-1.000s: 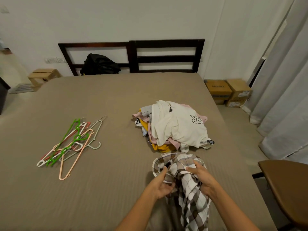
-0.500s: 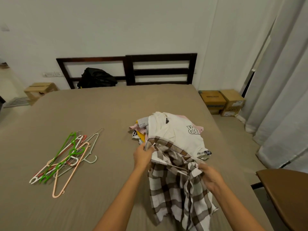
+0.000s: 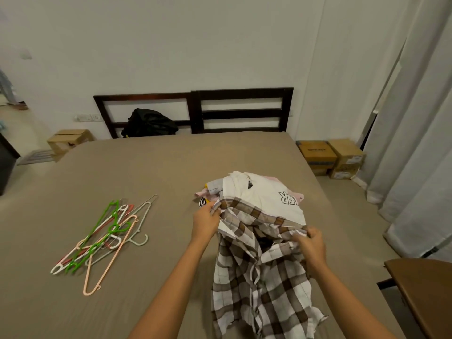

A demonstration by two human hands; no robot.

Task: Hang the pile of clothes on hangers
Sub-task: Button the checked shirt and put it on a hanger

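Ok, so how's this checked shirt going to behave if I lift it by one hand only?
Probably floppy: the checked shirt hangs in loose folds below where the left hand and right hand pinch it. Likely light, since fingertip grips carry it. One-handed, it would probably sag and bunch to one side.

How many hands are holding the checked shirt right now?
2. The left hand grips the shirt at its top edge, beside the pile; the right hand grips it lower, on the right.
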